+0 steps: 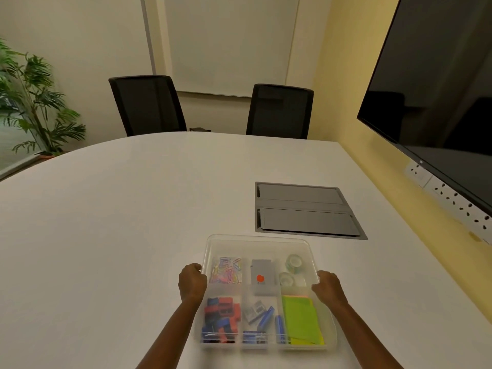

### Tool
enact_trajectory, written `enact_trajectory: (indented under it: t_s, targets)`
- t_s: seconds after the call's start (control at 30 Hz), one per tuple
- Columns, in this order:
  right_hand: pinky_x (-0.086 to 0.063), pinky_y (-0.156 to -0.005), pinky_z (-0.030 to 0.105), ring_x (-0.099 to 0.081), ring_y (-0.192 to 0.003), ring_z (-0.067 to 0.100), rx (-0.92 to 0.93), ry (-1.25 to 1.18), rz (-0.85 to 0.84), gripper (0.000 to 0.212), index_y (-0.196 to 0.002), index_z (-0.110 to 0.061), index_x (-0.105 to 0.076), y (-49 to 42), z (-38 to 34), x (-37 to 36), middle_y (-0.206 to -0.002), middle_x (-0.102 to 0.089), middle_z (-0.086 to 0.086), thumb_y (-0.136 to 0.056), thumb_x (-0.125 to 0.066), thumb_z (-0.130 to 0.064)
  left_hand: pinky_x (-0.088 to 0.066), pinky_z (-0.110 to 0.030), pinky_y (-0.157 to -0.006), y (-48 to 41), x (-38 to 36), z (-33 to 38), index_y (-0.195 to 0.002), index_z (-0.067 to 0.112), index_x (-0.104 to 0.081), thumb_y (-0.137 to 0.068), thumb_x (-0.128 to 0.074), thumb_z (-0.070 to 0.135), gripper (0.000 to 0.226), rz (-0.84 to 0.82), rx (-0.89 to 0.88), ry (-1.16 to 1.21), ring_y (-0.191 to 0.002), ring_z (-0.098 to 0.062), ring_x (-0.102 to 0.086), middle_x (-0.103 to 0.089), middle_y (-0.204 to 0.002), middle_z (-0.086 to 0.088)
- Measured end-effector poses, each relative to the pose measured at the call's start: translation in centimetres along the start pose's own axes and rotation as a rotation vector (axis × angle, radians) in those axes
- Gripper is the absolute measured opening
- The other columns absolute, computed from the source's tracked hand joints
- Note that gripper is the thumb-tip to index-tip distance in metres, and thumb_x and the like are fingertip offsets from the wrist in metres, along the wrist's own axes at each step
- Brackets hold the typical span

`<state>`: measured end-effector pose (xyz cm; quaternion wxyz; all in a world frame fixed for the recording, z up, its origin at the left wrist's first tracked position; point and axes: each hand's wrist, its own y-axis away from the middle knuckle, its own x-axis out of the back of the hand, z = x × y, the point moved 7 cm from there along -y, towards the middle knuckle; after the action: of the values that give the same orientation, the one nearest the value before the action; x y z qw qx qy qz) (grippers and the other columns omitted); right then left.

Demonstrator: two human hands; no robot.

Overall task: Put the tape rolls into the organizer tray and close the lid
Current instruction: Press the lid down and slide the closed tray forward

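Tape rolls: two clear rolls [290, 270] already lie in the tray's far right compartment, small glossy rings, probably light and slippery.
Lid: a clear, thin plastic lid [259, 242] rests over the organizer tray [269, 347]; likely light and slightly flexible, best taken at its two side edges.
Left hand [192, 281]: grip curled shut on the lid's left edge.
Right hand [327, 286]: grip curled shut on the lid's right edge.
Tray contents: coloured paper clips [226, 270], a grey box [262, 275], red and blue blocks [221, 319], green sticky notes [302, 319].
Place: near edge of the smooth white desk [119, 222], right of centre.
Judgement: pressing the lid down evenly remains.
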<state>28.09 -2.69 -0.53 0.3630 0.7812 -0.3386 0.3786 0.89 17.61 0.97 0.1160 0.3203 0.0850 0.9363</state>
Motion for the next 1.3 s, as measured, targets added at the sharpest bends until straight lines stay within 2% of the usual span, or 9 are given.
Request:
enact_trajectory:
  t_s: [0.1,0.17,0.27,0.4,0.53,0.7,0.87,1.17,1.3]
  targets:
    - [-0.043,-0.080,0.032,-0.054,-0.102,0.028,-0.002,-0.010,-0.001,0.020,-0.095,-0.010,-0.060,0.3,0.0,0.2,-0.111,-0.053,0.021,-0.084,-0.048,0.002,-0.045,-0.044,-0.096,0.1,-0.1,-0.2,-0.112,-0.010,-0.056,-0.085,-0.048,-0.008,0.028,0.010,-0.008,0.007,-0.109,-0.041,-0.056,-0.059,-0.121,-0.027]
    - [-0.035,-0.065,0.026,-0.045,-0.083,0.021,0.015,-0.028,0.030,0.036,-0.061,-0.022,-0.038,0.1,0.2,0.2,-0.092,-0.046,0.015,-0.082,-0.049,0.005,-0.045,-0.044,-0.096,0.2,-0.1,-0.5,-0.112,-0.011,-0.056,-0.086,-0.049,-0.008,0.027,0.019,-0.020,0.020,-0.109,-0.041,-0.056,-0.060,-0.120,-0.028]
    - [-0.023,-0.046,0.016,-0.037,-0.078,0.020,0.061,-0.021,0.052,0.050,-0.055,-0.026,-0.020,0.6,0.4,0.3,-0.076,-0.039,0.006,-0.080,-0.048,0.008,-0.042,-0.045,-0.099,0.4,-0.2,-1.0,-0.116,-0.009,-0.054,-0.086,-0.048,-0.009,0.031,0.028,-0.022,0.027,-0.113,-0.041,-0.054,-0.058,-0.123,-0.028]
    - [-0.034,-0.063,0.025,-0.042,-0.083,0.022,0.072,-0.005,0.020,0.039,-0.066,-0.028,-0.037,2.0,1.1,0.2,-0.086,-0.046,0.011,-0.084,-0.049,0.005,-0.044,-0.045,-0.096,1.6,0.1,-1.4,-0.111,-0.011,-0.057,-0.086,-0.047,-0.008,0.027,0.042,-0.033,0.039,-0.109,-0.042,-0.056,-0.061,-0.118,-0.029]
    - [-0.041,-0.094,0.032,-0.050,-0.118,0.033,0.043,-0.121,-0.008,0.043,-0.132,-0.003,-0.043,3.4,2.6,-0.3,-0.127,-0.053,0.025,-0.090,-0.048,-0.001,-0.044,-0.044,-0.094,2.9,0.2,-2.2,-0.112,-0.010,-0.056,-0.088,-0.047,-0.003,0.027,0.043,-0.043,0.032,-0.109,-0.042,-0.056,-0.061,-0.118,-0.028]
    - [-0.039,-0.095,0.033,-0.051,-0.119,0.033,-0.051,-0.317,0.001,0.033,-0.123,0.002,-0.051,6.0,4.5,-1.3,-0.126,-0.057,0.023,-0.096,-0.043,-0.014,-0.047,-0.048,-0.089,4.5,-0.2,-3.8,-0.118,0.001,-0.054,-0.094,-0.043,0.016,0.031,0.059,-0.027,-0.058,-0.105,-0.041,-0.057,-0.058,-0.120,-0.025]
    - [-0.047,-0.079,0.038,-0.061,-0.085,0.036,-0.119,-0.429,0.025,0.041,-0.060,-0.016,-0.046,8.6,6.6,-3.1,-0.075,-0.055,0.011,-0.097,-0.039,-0.033,-0.048,-0.047,-0.083,6.4,0.0,-4.8,-0.114,0.002,-0.055,-0.096,-0.034,0.023,0.034,0.117,-0.078,-0.153,-0.098,-0.043,-0.059,-0.058,-0.113,-0.025]
    - [-0.053,-0.071,0.038,-0.060,-0.090,0.037,-0.240,-0.824,-0.016,0.030,-0.106,-0.010,-0.050,10.2,7.3,-4.7,-0.103,-0.051,0.011,-0.096,-0.040,-0.036,-0.048,-0.045,-0.082,6.9,-0.2,-6.1,-0.111,0.000,-0.056,-0.097,-0.032,0.029,0.040,0.133,-0.081,-0.116,-0.098,-0.041,-0.059,-0.061,-0.112,-0.025]
    - [-0.045,-0.093,0.046,-0.051,-0.104,0.037,-0.360,-1.131,-0.213,0.037,-0.124,-0.014,-0.039,10.7,7.2,-5.8,-0.117,-0.038,0.007,-0.095,-0.043,-0.037,-0.048,-0.044,-0.081,6.7,-0.4,-6.5,-0.106,-0.006,-0.058,-0.096,-0.035,0.028,0.042,0.104,-0.058,0.001,-0.097,-0.043,-0.059,-0.064,-0.108,-0.028]
